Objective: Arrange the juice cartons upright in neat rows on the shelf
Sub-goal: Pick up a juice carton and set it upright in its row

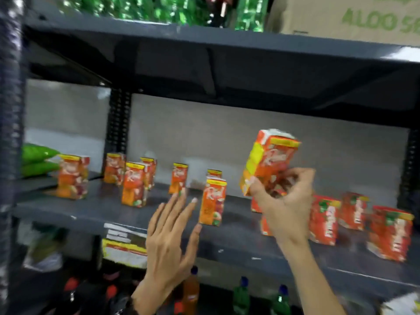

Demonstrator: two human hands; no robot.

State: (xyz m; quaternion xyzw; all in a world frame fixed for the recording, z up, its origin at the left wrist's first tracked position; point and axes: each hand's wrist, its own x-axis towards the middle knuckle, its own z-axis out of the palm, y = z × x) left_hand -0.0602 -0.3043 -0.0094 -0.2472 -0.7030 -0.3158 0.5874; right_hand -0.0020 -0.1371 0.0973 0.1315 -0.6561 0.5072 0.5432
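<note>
My right hand grips an orange juice carton by its lower end and holds it tilted in the air above the grey shelf. My left hand is open with fingers spread, just left of an upright orange carton near the shelf's front edge. Several more orange cartons stand scattered on the left half, such as one carton at far left and another carton. Red cartons stand in a loose group on the right, partly hidden behind my right wrist.
The shelf board above hangs low over the cartons. Green packets lie at the far left of the shelf. A cardboard box sits on top. Bottles stand on the level below.
</note>
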